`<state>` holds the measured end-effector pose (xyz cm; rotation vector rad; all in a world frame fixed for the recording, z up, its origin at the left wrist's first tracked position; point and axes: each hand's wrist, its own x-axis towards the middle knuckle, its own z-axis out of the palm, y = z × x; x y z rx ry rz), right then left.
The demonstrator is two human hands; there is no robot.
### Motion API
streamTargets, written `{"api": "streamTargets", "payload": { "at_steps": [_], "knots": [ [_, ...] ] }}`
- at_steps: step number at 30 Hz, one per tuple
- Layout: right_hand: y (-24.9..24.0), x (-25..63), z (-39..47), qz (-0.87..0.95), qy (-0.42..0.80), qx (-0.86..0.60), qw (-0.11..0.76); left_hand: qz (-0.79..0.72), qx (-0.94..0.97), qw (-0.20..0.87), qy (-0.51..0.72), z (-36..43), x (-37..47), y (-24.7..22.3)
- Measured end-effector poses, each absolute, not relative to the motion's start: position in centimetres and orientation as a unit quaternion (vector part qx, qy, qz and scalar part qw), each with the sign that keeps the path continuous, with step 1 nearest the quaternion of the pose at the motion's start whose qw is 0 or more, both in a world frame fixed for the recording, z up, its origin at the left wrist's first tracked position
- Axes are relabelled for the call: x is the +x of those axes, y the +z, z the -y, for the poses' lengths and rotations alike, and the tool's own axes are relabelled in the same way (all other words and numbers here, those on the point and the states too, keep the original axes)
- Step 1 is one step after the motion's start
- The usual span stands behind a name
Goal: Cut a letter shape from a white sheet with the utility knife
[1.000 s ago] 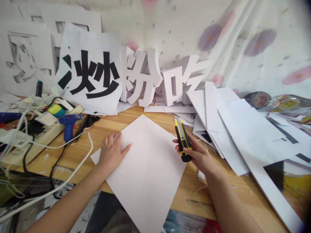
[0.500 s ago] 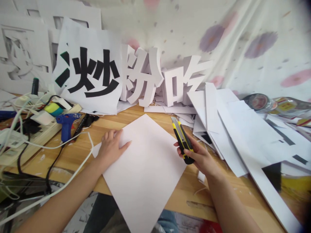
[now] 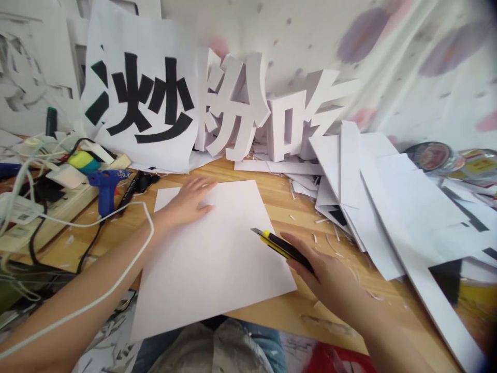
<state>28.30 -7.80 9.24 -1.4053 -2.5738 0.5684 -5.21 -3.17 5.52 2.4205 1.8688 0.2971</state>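
A blank white sheet (image 3: 217, 259) lies on the wooden table, its near edge reaching past the table's front. My left hand (image 3: 190, 199) rests spread on the sheet's upper left part, fingers stretched out. In my right hand (image 3: 316, 264) is a black and yellow utility knife (image 3: 287, 246), its blade out and pointing left over the right side of the sheet. Whether the blade touches the sheet, I cannot tell. A white cable (image 3: 97, 298) crosses over my left forearm.
White cut-out characters (image 3: 236, 109) and a sheet with a black character (image 3: 151, 103) stand at the back. On the left are a blue glue gun (image 3: 106, 189) and a power strip (image 3: 73, 202) with tangled cables. White board pieces (image 3: 404, 207) and tape rolls (image 3: 430, 155) lie at right.
The white sheet has turned, so its edge rather than a corner faces the back. My left hand moved slightly up and right; the knife swung from pointing up to pointing left, over the sheet.
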Motion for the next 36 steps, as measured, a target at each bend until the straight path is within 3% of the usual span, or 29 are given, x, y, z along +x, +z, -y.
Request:
{"api": "streamTargets", "payload": {
  "at_steps": [7,36],
  "knots": [
    [8.0,27.5,9.1,0.908,0.092,-0.408,0.035,-0.627,0.773,0.075,0.056,3.4,-0.5,3.6],
    [7.1,27.1,9.6,0.911,0.069,-0.406,0.019,-0.627,0.771,0.084,0.076,3.3,-0.9,3.1]
  ]
}}
